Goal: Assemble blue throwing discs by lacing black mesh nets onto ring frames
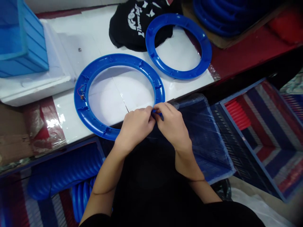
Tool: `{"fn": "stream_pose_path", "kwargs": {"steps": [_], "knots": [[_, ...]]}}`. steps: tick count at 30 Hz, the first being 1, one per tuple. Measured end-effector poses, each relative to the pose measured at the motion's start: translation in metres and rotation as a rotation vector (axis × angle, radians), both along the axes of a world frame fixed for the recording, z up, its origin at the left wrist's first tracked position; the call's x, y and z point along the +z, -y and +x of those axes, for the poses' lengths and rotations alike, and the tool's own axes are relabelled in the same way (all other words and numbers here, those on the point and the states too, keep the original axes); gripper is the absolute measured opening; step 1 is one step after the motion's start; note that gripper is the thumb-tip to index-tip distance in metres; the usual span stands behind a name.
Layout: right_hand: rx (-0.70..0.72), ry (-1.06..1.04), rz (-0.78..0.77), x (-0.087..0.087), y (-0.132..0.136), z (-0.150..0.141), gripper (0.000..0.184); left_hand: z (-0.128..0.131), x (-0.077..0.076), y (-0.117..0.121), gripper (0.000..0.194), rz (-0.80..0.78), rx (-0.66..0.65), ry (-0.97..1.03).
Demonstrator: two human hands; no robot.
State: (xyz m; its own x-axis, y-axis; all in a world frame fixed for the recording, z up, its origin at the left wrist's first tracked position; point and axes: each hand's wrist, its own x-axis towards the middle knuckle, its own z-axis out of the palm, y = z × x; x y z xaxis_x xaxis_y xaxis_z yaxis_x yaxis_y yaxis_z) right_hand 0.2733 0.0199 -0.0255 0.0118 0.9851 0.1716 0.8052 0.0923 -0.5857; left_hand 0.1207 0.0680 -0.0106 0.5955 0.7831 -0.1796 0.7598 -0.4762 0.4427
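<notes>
A blue plastic ring (94,124) lies on the white work surface with its ribbed, hollow side up. At its left part sits a small component with a thin red wire (81,94). My left hand (136,126) and my right hand (174,126) meet at the ring's near right edge, fingertips pinched together. A small blue bit shows between them, but whether it is a separate piece or part of the ring is hidden by the fingers. Both hands are closed. A second blue ring (162,64) lies beyond to the right, partly over a black cloth (127,28) with white print.
A light blue bin (35,47) stands on white foam (47,83) at the left. More blue rings are stacked at the back right (215,19) and in a crate below left (68,170). At the right are a dark blue crate (201,135) and a striped-lined crate (267,135) holding red rings.
</notes>
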Motion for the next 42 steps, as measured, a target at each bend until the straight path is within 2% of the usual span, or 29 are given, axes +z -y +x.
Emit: {"fn": "stream_pose_path", "kwargs": {"steps": [4,8,11,18,30,42], "knots": [[0.116,-0.143,-0.072,0.009,0.001,0.017,0.012,-0.01,-0.005,0.0,0.02,-0.011,0.002,0.053],[0.096,-0.141,-0.014,0.015,-0.003,0.028,0.007,-0.021,-0.005,-0.003,0.014,-0.076,-0.008,0.13],[0.125,-0.142,0.031,0.015,-0.011,0.028,0.008,-0.022,-0.005,-0.005,0.013,-0.107,-0.011,0.159],[0.159,-0.18,0.016,0.01,-0.025,0.026,0.012,-0.022,-0.006,-0.005,0.014,-0.129,0.002,0.185],[0.17,-0.251,-0.026,0.007,-0.016,0.029,0.008,-0.024,-0.008,-0.006,0.013,-0.125,-0.012,0.191],[0.236,-0.145,0.003,0.014,-0.016,0.022,0.014,-0.025,-0.01,-0.006,0.016,-0.096,-0.042,0.149]]}}
